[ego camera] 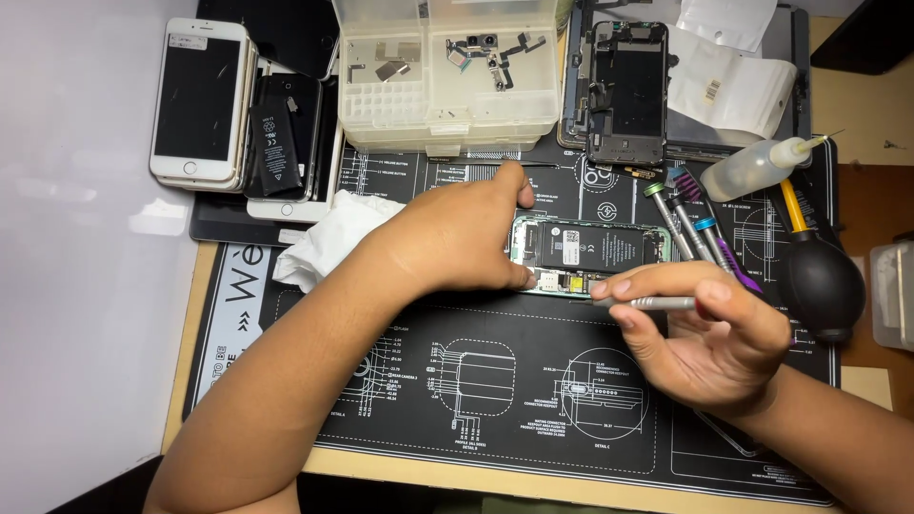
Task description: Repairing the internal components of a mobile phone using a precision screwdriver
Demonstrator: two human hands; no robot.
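An opened phone (600, 251) with its black battery showing lies flat on the black repair mat (495, 400). My left hand (457, 238) rests over the phone's left end and grips its edges with thumb and fingers. My right hand (709, 333) holds a thin silver screwdriver (647, 303) between thumb and fingers. Its tip points left at the phone's lower edge, close to my left thumb.
Several screwdrivers (690, 224) lie right of the phone, beside a black air blower (821, 281) and a clear squeeze bottle (757, 169). At the back are a clear parts box (447, 71), a stripped phone frame (625, 90), stacked white phones (202, 105) and a white cloth (328, 238).
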